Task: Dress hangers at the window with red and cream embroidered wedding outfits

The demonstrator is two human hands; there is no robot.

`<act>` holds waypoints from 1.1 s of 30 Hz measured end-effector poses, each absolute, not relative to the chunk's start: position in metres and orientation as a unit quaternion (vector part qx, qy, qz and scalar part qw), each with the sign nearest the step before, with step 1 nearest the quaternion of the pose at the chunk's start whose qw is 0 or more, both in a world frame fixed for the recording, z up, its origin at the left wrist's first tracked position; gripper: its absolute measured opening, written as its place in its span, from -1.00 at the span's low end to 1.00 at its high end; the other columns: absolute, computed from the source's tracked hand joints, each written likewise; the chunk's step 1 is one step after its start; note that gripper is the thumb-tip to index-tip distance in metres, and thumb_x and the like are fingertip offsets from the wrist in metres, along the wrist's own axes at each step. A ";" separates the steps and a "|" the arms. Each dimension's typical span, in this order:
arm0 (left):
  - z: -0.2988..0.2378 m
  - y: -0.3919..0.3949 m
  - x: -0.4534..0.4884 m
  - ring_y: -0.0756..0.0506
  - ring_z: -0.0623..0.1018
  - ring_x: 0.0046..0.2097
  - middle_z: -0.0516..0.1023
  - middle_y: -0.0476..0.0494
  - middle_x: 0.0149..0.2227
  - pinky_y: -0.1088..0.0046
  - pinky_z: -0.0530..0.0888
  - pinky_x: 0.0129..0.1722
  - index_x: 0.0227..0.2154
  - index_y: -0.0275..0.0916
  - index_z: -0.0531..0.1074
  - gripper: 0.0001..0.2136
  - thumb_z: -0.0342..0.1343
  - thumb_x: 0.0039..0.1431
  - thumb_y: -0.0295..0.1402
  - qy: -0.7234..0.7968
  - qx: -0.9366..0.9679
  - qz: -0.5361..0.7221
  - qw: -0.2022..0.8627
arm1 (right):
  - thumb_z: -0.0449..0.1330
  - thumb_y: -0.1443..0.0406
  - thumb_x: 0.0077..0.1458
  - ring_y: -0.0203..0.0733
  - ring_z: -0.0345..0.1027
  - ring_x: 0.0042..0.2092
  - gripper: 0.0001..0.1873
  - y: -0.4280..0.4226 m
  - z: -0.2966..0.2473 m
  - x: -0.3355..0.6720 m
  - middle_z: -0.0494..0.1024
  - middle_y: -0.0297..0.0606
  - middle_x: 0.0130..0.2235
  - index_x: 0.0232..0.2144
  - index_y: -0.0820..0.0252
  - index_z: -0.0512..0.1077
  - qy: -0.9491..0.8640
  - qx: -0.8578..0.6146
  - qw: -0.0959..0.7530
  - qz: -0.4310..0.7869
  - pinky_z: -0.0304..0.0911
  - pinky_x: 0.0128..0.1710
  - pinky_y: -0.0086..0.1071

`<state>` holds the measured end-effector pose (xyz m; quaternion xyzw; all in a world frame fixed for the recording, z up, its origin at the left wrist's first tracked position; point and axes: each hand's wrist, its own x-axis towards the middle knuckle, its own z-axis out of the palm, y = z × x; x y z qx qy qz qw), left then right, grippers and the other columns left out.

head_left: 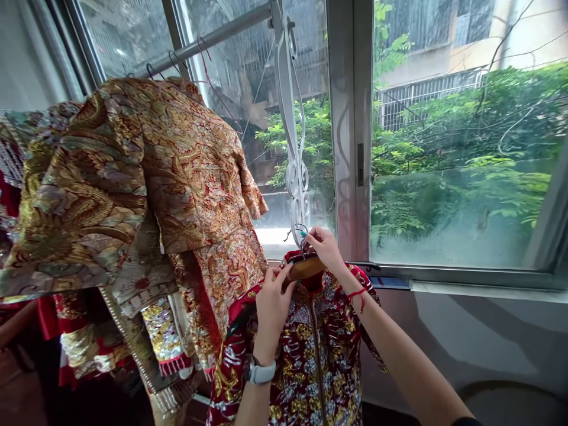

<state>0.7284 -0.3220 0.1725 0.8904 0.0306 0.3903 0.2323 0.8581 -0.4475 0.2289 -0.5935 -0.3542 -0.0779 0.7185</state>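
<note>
A dark red jacket (pixel 297 355) with gold and silver embroidery hangs in front of me on a hanger (pixel 306 268) with a wooden-coloured body. My right hand (pixel 323 247) has thumb and fingers pinched at the hanger's metal hook, beside the lower end of a white scrolled metal upright. Lower and to the left, my left hand (pixel 274 296) is closed on the jacket's collar and shoulder near the hanger; its fingertips press against the hanger's side. A watch is on my left wrist, a red cord on my right.
To the left, several gold and red embroidered garments (pixel 190 171) hang from a metal rail (pixel 213 36). The white scrolled upright (pixel 288 118) supports the rail's end. Behind stand window panes (pixel 457 177) and a sill (pixel 479 290). Part of another person's arm (pixel 18 322) shows at lower left.
</note>
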 end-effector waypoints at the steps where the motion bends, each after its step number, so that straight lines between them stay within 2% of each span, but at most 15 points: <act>1: 0.171 -0.322 0.727 -0.15 0.54 -0.18 0.46 -0.16 -0.09 0.37 0.48 -0.27 0.05 -0.08 0.41 -0.66 0.09 0.21 -0.33 0.020 0.886 0.384 0.257 | 0.17 -0.10 0.01 -0.25 0.36 -0.47 -0.56 -0.450 0.229 0.859 0.47 -0.34 -0.50 -0.51 0.12 0.24 -0.366 -0.598 0.710 -0.063 0.29 -0.46 -0.39; 3: 0.171 -0.318 0.724 -0.16 0.54 -0.15 0.50 -0.17 -0.13 0.33 0.49 -0.17 -0.02 -0.15 0.41 -0.72 0.09 0.22 -0.25 -0.007 0.878 0.352 0.326 | 0.11 -0.03 0.09 -0.25 0.35 -0.43 -0.62 -0.460 0.230 0.861 0.48 -0.32 -0.47 -0.47 0.13 0.26 -0.401 -0.639 0.655 -0.050 0.25 -0.42 -0.39; 6: 0.171 -0.303 0.721 -0.16 0.56 -0.16 0.56 -0.19 -0.17 0.30 0.50 -0.15 -0.16 -0.21 0.43 -0.72 0.00 0.25 -0.13 -0.017 0.863 0.290 0.414 | -0.01 0.09 0.22 -0.29 0.23 -0.45 -0.65 -0.478 0.230 0.859 0.41 -0.35 -0.49 -0.49 0.16 0.31 -0.454 -0.742 0.489 -0.062 0.11 -0.42 -0.41; 9: 0.172 -0.286 0.723 -0.17 0.57 -0.11 0.57 -0.19 -0.12 0.26 0.50 -0.09 -0.17 -0.20 0.45 -0.73 -0.02 0.24 -0.16 -0.022 0.854 0.266 0.446 | -0.04 0.17 0.26 -0.29 0.16 -0.46 -0.66 -0.489 0.225 0.852 0.39 -0.36 -0.49 -0.46 0.18 0.36 -0.473 -0.782 0.394 -0.094 0.00 -0.44 -0.42; 14: 0.174 -0.271 0.736 -0.15 0.57 -0.10 0.58 -0.19 -0.15 0.23 0.49 -0.01 -0.17 -0.23 0.44 -0.75 0.11 0.09 -0.29 -0.047 0.841 0.214 0.495 | -0.05 0.21 0.29 -0.27 0.19 -0.45 -0.69 -0.488 0.220 0.837 0.40 -0.36 -0.49 -0.40 0.14 0.42 -0.438 -0.811 0.363 -0.141 -0.04 -0.45 -0.43; 19: 0.172 -0.263 0.738 -0.14 0.53 0.00 0.56 -0.22 -0.05 0.23 0.44 0.06 -0.08 -0.22 0.43 -0.71 0.05 0.14 -0.29 -0.068 0.855 0.188 0.479 | -0.03 0.22 0.28 -0.23 0.25 -0.43 -0.69 -0.490 0.219 0.830 0.48 -0.30 -0.47 -0.38 0.15 0.46 -0.421 -0.823 0.335 -0.182 -0.01 -0.42 -0.41; 23: 0.161 -0.256 0.721 -0.19 0.51 0.05 0.52 -0.22 0.05 0.22 0.42 0.07 0.03 -0.17 0.40 -0.63 0.01 0.24 -0.15 -0.024 0.893 0.216 0.395 | -0.01 0.25 0.25 -0.16 0.39 -0.31 -0.72 -0.492 0.209 0.830 0.59 -0.21 -0.30 -0.26 0.16 0.50 -0.456 -0.802 0.341 -0.182 0.15 -0.30 -0.36; 27: 0.146 -0.261 0.698 -0.26 0.53 -0.03 0.59 -0.26 -0.08 0.13 0.39 0.06 -0.10 -0.22 0.48 -0.72 0.02 0.26 -0.20 0.067 0.916 0.305 0.251 | 0.06 0.27 0.16 -0.02 0.44 -0.08 -0.67 -0.493 0.191 0.832 0.57 -0.06 -0.06 -0.07 0.23 0.46 -0.476 -0.766 0.371 -0.223 0.25 -0.08 -0.22; 30: 0.136 -0.269 0.689 -0.24 0.50 0.00 0.58 -0.28 -0.07 0.14 0.35 0.10 -0.13 -0.26 0.49 -0.75 -0.03 0.31 -0.27 0.115 0.911 0.328 0.223 | 0.01 0.17 0.20 0.02 0.45 -0.09 -0.62 -0.494 0.180 0.840 0.56 -0.03 -0.04 -0.03 0.16 0.46 -0.474 -0.758 0.374 -0.247 0.27 -0.09 -0.15; 33: 0.124 -0.275 0.683 -0.17 0.48 0.04 0.54 -0.22 0.00 0.26 0.38 0.10 -0.04 -0.23 0.45 -0.75 -0.06 0.32 -0.34 0.159 0.904 0.337 0.210 | -0.04 0.03 0.24 0.02 0.46 -0.18 -0.53 -0.498 0.174 0.846 0.59 0.09 -0.13 -0.06 0.13 0.50 -0.456 -0.784 0.344 -0.242 0.26 -0.21 -0.14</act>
